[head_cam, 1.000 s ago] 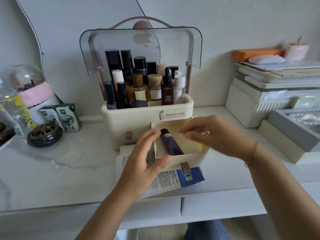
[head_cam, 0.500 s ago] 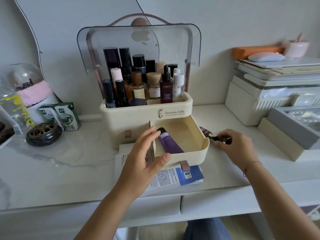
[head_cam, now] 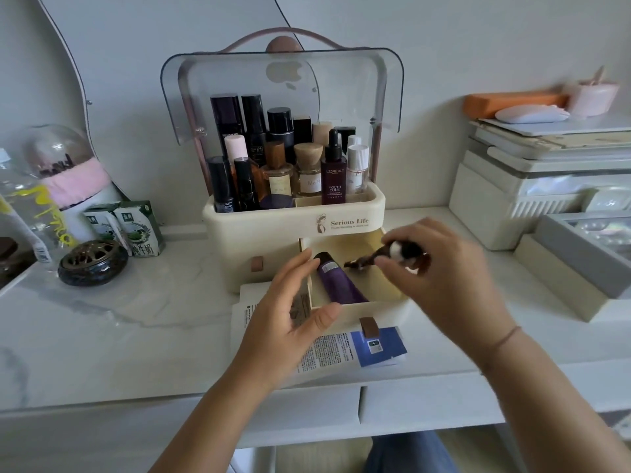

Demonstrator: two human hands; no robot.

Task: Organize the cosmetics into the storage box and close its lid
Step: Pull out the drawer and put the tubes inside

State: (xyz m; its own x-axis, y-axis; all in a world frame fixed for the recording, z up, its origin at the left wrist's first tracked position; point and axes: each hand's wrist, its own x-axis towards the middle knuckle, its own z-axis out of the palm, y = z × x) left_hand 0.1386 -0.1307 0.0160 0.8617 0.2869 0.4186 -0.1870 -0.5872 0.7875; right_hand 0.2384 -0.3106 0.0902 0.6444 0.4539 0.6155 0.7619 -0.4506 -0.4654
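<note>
Hovering over the open drawer (head_cam: 386,310) at the centre of the frame, our right hand (head_cam: 444,268) pinches a small dark tube (head_cam: 403,252), crimped end pointing left and down toward the drawer floor. It is blurred, so we can't read what it is. Fingers and thumb curl round its cap end, which leaves the tail free to go in first, by our reckoning.

Our left hand (head_cam: 283,322) sits at the drawer's near-left corner, wide and relaxed, thumb against the front wall and fingers along the left side. It grips nothing; we judge it is there to steady the drawer so it doesn't slide.

Inside, a purple tube (head_cam: 336,281) lies along the left side, leaving bare floor to its right, the obvious landing spot.

Above, the storage box (head_cam: 273,230) has its upper tray packed with upright bottles (head_cam: 333,172), and the clear lid (head_cam: 218,83) is swung up and back, out of the way. A printed leaflet (head_cam: 345,349) lies on the desk (head_cam: 136,319) beneath the drawer front.

We'd say the sorting is nearly done, with drawer and lid yet to shut.
</note>
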